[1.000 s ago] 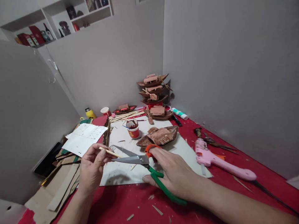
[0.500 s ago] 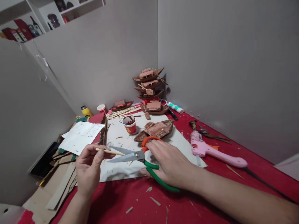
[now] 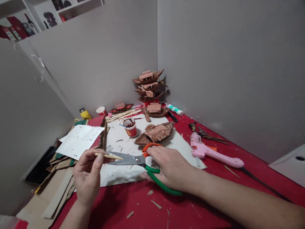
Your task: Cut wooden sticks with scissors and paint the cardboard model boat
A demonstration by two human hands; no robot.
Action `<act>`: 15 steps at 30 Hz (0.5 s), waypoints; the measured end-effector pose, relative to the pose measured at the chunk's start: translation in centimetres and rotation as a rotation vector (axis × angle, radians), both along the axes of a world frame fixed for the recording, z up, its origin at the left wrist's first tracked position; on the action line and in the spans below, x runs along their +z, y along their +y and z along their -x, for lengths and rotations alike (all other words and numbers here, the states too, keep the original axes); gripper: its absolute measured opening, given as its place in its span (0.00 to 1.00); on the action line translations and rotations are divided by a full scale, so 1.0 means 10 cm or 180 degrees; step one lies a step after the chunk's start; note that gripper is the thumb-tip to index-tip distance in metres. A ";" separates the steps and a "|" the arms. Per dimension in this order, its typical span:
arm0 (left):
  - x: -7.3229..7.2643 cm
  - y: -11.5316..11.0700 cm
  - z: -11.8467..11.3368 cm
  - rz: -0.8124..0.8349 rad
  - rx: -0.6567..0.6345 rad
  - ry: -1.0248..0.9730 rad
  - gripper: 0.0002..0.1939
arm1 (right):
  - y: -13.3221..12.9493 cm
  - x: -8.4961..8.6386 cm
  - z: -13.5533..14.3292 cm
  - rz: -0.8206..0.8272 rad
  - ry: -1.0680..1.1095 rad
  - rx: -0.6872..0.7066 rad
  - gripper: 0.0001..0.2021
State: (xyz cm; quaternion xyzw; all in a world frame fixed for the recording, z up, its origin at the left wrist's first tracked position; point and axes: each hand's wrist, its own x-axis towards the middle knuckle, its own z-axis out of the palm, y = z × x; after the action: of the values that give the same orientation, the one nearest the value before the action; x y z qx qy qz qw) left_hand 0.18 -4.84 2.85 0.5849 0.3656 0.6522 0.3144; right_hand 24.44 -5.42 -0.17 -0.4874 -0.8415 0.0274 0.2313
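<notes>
Between the thumb and fingers of my left hand (image 3: pixel 87 175) is a short pale wooden stick (image 3: pixel 111 156), pointing right. My right hand (image 3: pixel 172 168) grips scissors (image 3: pixel 137 160) with one orange and one green handle. The scissor blades point left and lie against the stick, their tips close to my left fingers. Just beyond the scissors, a small brown model boat (image 3: pixel 156 133) with a curved roof rests on white paper (image 3: pixel 119 175). A red and white cup (image 3: pixel 130 128) with brown stuff inside stands left of the boat.
Several model boats (image 3: pixel 150 86) are stacked at the back corner, near thin sticks (image 3: pixel 124 115). A pink glue gun (image 3: pixel 216 154) and pliers (image 3: pixel 209 136) lie at the right. Cardboard (image 3: pixel 52 190), a drawn sheet (image 3: pixel 79 140) and a yellow bottle (image 3: pixel 85 114) are on the left.
The scissor blades have closed further, with the stick now across them. The whole view has shifted slightly, so things appear a little further left.
</notes>
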 end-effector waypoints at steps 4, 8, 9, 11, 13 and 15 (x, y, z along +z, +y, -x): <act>0.03 0.00 -0.04 0.0151 0.0189 0.0141 0.03 | 0.02 -0.02 0.00 -0.0016 -0.0122 -0.0055 0.25; 0.06 0.00 -0.08 0.0340 0.0219 0.0184 0.05 | 0.05 -0.03 0.00 0.0064 -0.0139 -0.0036 0.24; 0.07 0.00 -0.08 0.0374 0.0189 0.0162 0.05 | 0.05 -0.03 0.00 0.0087 -0.0126 -0.0026 0.24; 0.07 0.00 -0.08 0.0439 0.0113 0.0103 0.06 | 0.05 -0.04 0.00 0.0143 -0.0084 -0.0011 0.22; 0.07 0.00 -0.07 0.0489 0.0034 0.0026 0.06 | 0.04 -0.04 0.00 0.0159 -0.0034 -0.0004 0.22; 0.07 0.01 -0.06 0.0494 -0.0006 -0.0039 0.06 | 0.04 -0.04 0.00 0.0112 0.0000 -0.0003 0.23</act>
State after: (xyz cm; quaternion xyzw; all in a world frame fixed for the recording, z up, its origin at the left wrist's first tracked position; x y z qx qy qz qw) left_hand 0.80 -4.75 3.52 0.5551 0.4126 0.6252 0.3616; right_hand 24.43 -5.02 -0.60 -0.4918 -0.8407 0.0420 0.2227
